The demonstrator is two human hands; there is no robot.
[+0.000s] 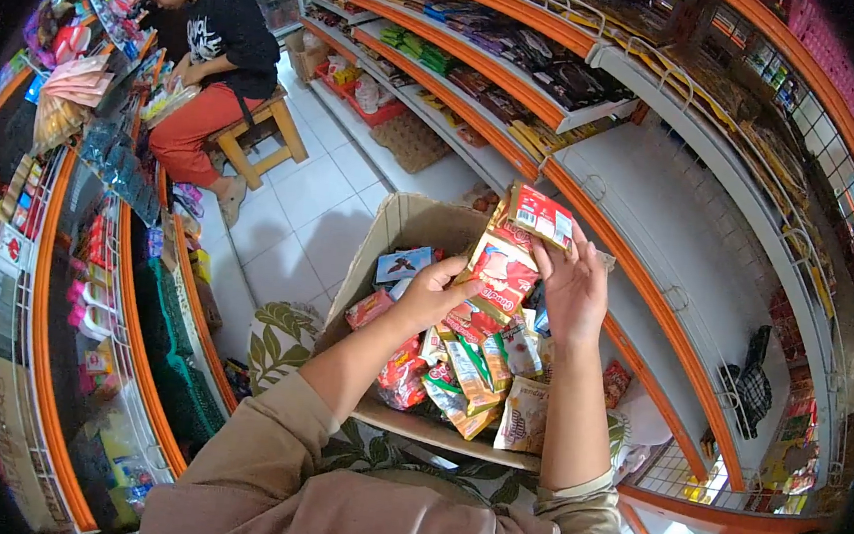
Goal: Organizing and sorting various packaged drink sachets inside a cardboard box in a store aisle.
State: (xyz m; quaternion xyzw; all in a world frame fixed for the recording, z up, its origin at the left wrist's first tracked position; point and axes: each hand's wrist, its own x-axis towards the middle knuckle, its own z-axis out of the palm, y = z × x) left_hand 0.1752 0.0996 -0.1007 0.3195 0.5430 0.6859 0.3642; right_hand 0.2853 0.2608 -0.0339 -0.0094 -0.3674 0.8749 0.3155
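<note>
A strip of joined red and gold sachets (504, 268) hangs between my hands above an open cardboard box (353, 286). My left hand (432, 293) pinches the strip's left edge. At the upper right, my right hand (576, 284) grips the folded top sachet, with its fingers partly behind it. Inside the box lie orange and green sachets (474, 376), a cream-coloured packet (523, 415), a shiny red packet (401, 375) and a blue-and-white packet (405, 263). The strip and my hands hide part of the contents.
Orange-edged shelves (555, 167) with rows of sachets rise ahead and to the right. On the left stands another packed rack (130, 344). Farther off, a person (214, 39) sits on a wooden stool (275, 135) on the tiled floor (284, 241), handling something.
</note>
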